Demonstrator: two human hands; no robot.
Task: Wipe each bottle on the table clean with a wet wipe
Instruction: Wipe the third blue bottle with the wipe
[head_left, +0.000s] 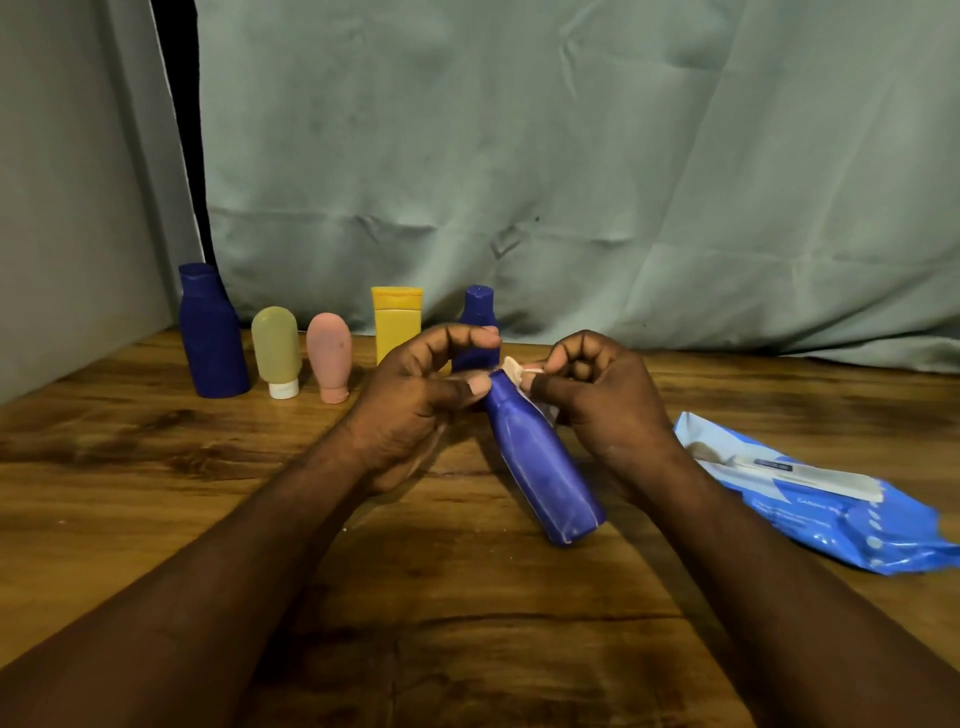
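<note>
A blue bottle is held tilted above the wooden table, its cap end up between my hands and its base pointing toward me. My left hand pinches it near the cap. My right hand presses a small whitish wet wipe against the cap end. At the back stand a large dark blue bottle, a yellow-green tube, a pink tube, a yellow bottle and a small blue bottle, partly hidden behind my left hand.
A blue wet-wipe pack lies on the table at the right, its flap open. A grey-green cloth hangs behind the table and drapes onto its back edge. Bare wood lies in front of my forearms.
</note>
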